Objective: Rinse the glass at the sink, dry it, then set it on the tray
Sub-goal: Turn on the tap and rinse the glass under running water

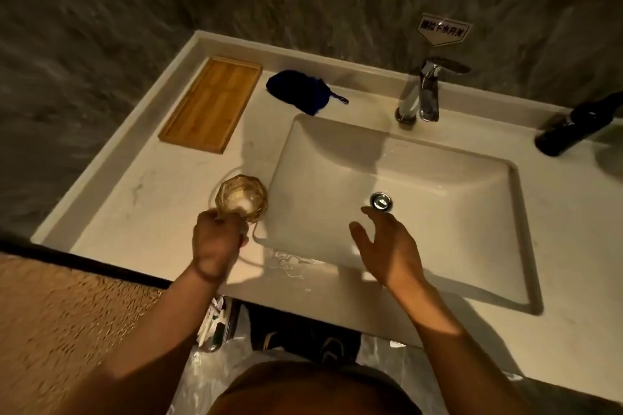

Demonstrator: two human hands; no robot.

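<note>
My left hand [215, 244] is closed around the lower part of a clear faceted glass [241, 197], held over the counter just left of the sink basin [472, 246]. Over the basin's front part hovers my right hand [387, 249], fingers spread and holding nothing, a little short of the drain [381, 201]. A chrome faucet [419, 94] stands behind the basin; I see no water running from it. The wooden tray [210, 104] lies at the counter's back left, with nothing on it. A dark blue cloth [298, 91] lies crumpled between tray and faucet.
A dark bottle [573, 128] lies on the counter at the far right. A small puddle [286, 263] wets the counter's front edge near the basin corner. A grey stone wall with a label sign [441, 29] rises behind. Below the counter is a bin with a plastic liner [219, 323].
</note>
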